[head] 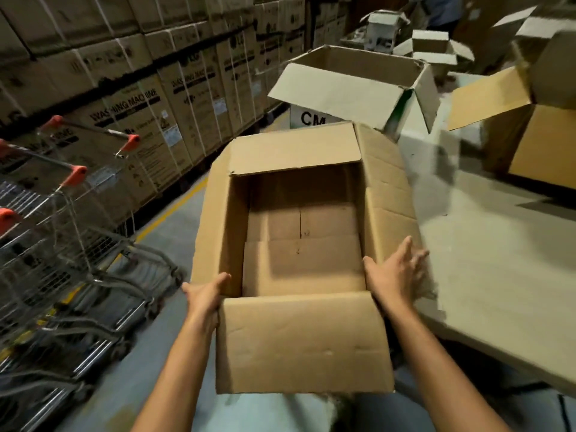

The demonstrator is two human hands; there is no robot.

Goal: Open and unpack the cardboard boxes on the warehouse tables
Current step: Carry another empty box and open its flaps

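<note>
An open brown cardboard box point(299, 244) is held in front of me over the floor, beside the table's left edge. All its flaps are spread and only its bare cardboard bottom shows inside. My left hand point(204, 296) grips the near left corner, thumb over the rim. My right hand point(394, 274) presses flat against the right flap, fingers spread.
A pale table point(486, 260) lies to the right with an open brown box point(530, 141) on it. A larger open box point(358, 85) marked "CM" stands beyond. Shopping carts point(62, 244) are nested at left. Stacked washing-machine cartons point(140, 88) line the aisle. A person stands far back.
</note>
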